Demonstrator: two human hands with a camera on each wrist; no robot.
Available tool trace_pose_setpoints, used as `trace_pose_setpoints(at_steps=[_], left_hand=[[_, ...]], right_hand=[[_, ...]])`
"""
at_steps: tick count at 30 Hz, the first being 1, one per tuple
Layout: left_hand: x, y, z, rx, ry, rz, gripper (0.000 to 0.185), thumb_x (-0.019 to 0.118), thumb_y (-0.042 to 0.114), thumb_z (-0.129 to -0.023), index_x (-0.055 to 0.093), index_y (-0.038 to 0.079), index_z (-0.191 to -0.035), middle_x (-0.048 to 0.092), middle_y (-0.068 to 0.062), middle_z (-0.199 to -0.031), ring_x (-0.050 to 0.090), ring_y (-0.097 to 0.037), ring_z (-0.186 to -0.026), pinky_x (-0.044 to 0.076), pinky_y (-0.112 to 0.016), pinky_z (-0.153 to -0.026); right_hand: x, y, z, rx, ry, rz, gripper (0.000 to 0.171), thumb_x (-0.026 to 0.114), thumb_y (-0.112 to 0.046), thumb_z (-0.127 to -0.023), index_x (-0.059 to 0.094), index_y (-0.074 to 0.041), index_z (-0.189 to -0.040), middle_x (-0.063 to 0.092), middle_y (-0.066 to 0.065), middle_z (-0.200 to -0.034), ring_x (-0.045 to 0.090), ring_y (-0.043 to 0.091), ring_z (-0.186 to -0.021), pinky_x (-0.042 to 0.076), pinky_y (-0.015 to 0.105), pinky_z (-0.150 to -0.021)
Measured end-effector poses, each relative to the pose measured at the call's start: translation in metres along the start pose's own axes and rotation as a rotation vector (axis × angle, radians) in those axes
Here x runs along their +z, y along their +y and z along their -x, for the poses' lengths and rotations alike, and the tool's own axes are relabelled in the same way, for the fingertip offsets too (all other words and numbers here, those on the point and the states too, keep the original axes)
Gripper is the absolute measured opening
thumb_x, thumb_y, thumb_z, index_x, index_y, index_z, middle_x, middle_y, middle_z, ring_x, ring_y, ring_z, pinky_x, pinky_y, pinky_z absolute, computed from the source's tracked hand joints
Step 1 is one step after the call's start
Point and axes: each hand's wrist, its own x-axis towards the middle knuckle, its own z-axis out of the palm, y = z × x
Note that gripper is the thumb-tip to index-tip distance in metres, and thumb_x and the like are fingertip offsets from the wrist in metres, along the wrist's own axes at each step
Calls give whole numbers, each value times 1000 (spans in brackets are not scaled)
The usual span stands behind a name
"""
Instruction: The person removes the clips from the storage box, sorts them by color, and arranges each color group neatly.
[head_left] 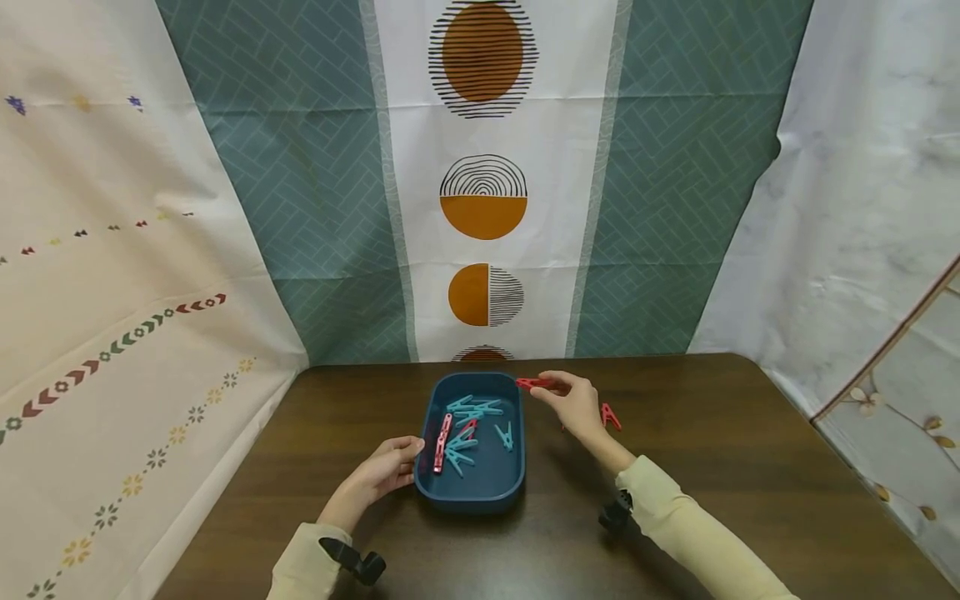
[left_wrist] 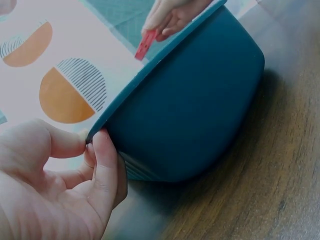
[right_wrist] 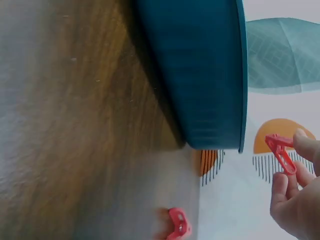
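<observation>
A dark blue plastic basin [head_left: 487, 492] stands on the table with several light-blue clothespins [head_left: 467, 414] and a couple of red ones [head_left: 442, 443] inside. On its left side, my left hand [head_left: 386, 471] pinches the rim between thumb and fingers, as the left wrist view shows up close. My right hand [head_left: 573, 404] holds a red clothespin [right_wrist: 281, 152] between thumb and fingertips, just above the basin's right rim near its far corner. Another red clothespin [head_left: 611, 417] lies on the table behind the right wrist, partly hidden by it in the head view.
The brown wooden table [head_left: 360, 392] reaches back to a patterned cloth [head_left: 330, 208] hanging behind it. Pale cloths hang at left and right. Both forearms wear light sleeves with black wrist camera straps [head_left: 352, 560].
</observation>
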Motion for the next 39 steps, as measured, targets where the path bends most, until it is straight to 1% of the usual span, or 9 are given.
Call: trace_pose_setpoints(at_steps=[6,11,17,21,23,26,28,30,39], left_hand=[[0,1,-1,-6,-8,5,38,51,27,-101,49,-4,-123,62,-1,-93,60,-11,-80,52,-21,-69],[1,3,-1,-11,6,8,39,50,26,-101,48,-5,-124,63,-1,-92,60,-10,-78,52,-20,-67],[1,2,0,-1,1,5,41,52,27,-100,48,-5,-125,63,-1,-92,59,-11,-78,51,-20,-67],[1,2,0,-4,4,9,41,52,27,-100,48,-5,-125,63,-1,-93,59,-11,-79,52,-20,-68],[1,2,0,-2,1,10,41,52,27,-100,48,-5,-125,63,-1,-94,60,-11,-80,52,-20,-68],[1,2,0,4,-2,8,40,50,27,-101,48,-5,-125,64,-1,-95,60,-11,-81,52,-20,-69],[1,2,1,3,-4,4,40,50,26,-101,48,-5,-125,64,-1,-94,60,-11,-80,52,-20,-69],[1,3,0,4,-6,4,39,49,26,-101,48,-6,-125,63,-1,-94,60,-11,-80,52,-20,-69],[1,3,1,-7,-2,0,44,51,28,-100,47,-6,-128,63,-1,-96,59,-11,-81,52,-20,-69]], right_hand=[[-16,10,5,40,45,-103,40,81,-27,-78,71,-6,-110,73,14,-102,72,17,-88,52,16,-66],[-29,20,6,46,96,-84,42,81,-29,-77,70,-7,-111,73,13,-103,69,2,-82,51,14,-66],[-41,30,8,37,177,-83,40,82,-29,-76,71,-8,-108,73,14,-102,63,-9,-75,49,14,-58],[-45,35,11,3,254,-112,37,82,-26,-77,71,-7,-107,72,16,-101,63,-8,-75,47,11,-59],[-49,28,15,-13,288,-115,35,81,-21,-78,71,-5,-107,72,18,-102,65,-2,-79,47,9,-61],[-53,32,17,-48,334,-122,35,81,-20,-79,70,-4,-108,72,17,-102,65,-2,-81,47,8,-62],[-56,35,17,-42,359,-110,35,81,-20,-78,70,-3,-107,72,17,-102,64,-4,-81,47,6,-66],[-58,47,13,-41,390,-108,37,81,-24,-77,71,-6,-107,72,16,-102,60,-12,-78,46,4,-65],[-77,62,14,35,452,-90,39,83,-25,-76,71,-4,-106,71,19,-103,59,-14,-74,46,3,-66]])
